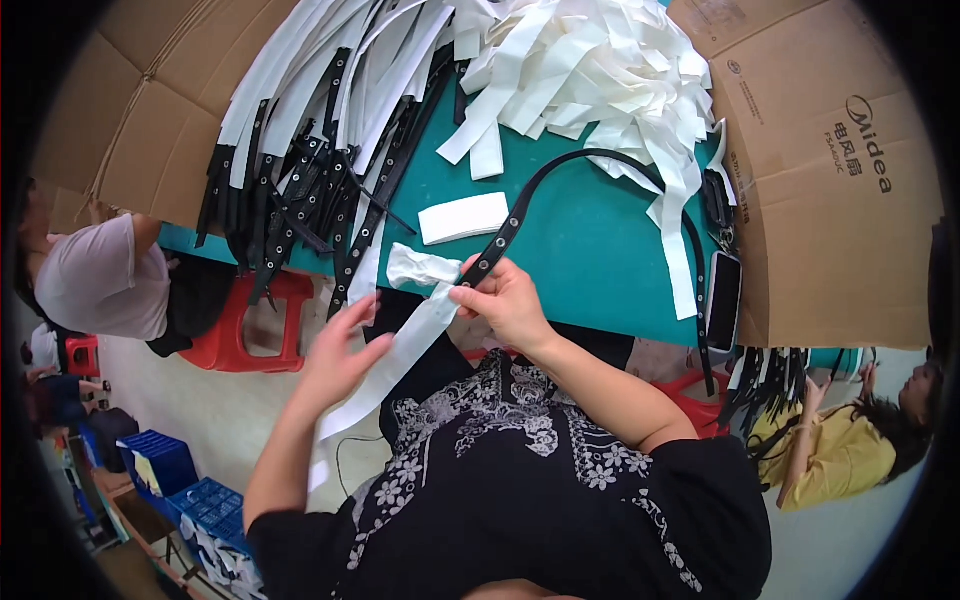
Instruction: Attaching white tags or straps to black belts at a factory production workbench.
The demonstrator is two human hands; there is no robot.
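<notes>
My right hand [508, 308] pinches the end of a black belt with metal eyelets [512, 222] together with a long white strip [405, 345]. From there the belt arcs over the table and hangs past its edge on the right. The strip slants down to the left, over my lap. Beside it is my left hand [340, 355], fingers apart and slightly blurred, with nothing visible in it. A crumpled white piece [422, 267] lies just beyond my right hand, and a flat stack of white strips [463, 218] rests behind that.
On the green table [440, 180], many eyelet belts with white strips [290, 190] hang over the left edge. A heap of white strips [590, 70] lies at the back. Cardboard [830, 200] stands on both sides. A phone [725, 300] is at the right edge. Other people sit nearby.
</notes>
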